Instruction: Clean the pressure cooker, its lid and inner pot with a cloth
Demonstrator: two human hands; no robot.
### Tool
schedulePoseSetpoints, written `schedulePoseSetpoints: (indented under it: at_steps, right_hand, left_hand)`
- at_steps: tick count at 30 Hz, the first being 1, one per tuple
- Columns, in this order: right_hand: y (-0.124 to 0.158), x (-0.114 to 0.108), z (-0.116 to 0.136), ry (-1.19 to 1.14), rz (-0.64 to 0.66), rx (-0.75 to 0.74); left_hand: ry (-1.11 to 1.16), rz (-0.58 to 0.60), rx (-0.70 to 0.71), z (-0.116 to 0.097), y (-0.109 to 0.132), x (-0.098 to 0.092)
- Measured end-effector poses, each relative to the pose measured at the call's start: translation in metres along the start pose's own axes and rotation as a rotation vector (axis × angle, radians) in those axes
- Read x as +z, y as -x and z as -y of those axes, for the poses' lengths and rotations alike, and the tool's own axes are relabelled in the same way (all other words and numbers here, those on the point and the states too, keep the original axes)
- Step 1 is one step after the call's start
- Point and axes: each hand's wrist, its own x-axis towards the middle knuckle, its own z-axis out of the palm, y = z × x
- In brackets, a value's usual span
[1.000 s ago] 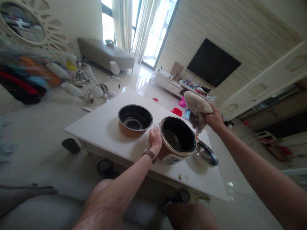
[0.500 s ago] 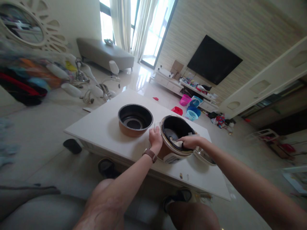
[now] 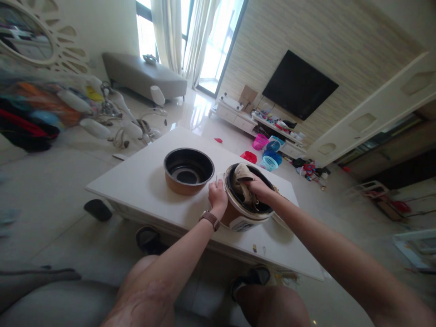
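A rice cooker body (image 3: 238, 218) with a white and orange shell and a dark inside stands on the white table (image 3: 136, 181). My left hand (image 3: 217, 196), a watch on its wrist, grips the cooker's left rim. My right hand (image 3: 258, 187) reaches into the cooker and is closed on a beige cloth (image 3: 241, 178) pressed against the inner wall. A dark inner pot (image 3: 188, 170) with an orange outside stands on the table to the left of the cooker.
A lid (image 3: 282, 221) lies on the table behind my right forearm, mostly hidden. My knees are below the table's near edge. Slippers (image 3: 148, 240) lie under it. Coloured baskets (image 3: 269, 161), a TV (image 3: 299, 85) and a grey bench (image 3: 145, 77) stand beyond.
A second ago my right hand held the cloth up above the cooker's right side. It has come down into the cooker and now presses the cloth against the inside. The left hand has stayed put.
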Motion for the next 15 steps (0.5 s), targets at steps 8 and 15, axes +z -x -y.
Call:
schedulePoseSetpoints:
  at_steps: [8,15]
  right_hand:
    - [0.018,-0.016,-0.003,0.034,0.479,0.263]
    - [0.016,-0.094,0.021,0.063,0.202,0.243]
  left_hand:
    - [0.007,-0.003,0.007,0.001,-0.001,0.0]
    - [0.02,0.011,0.016,0.002,-0.001,0.0]
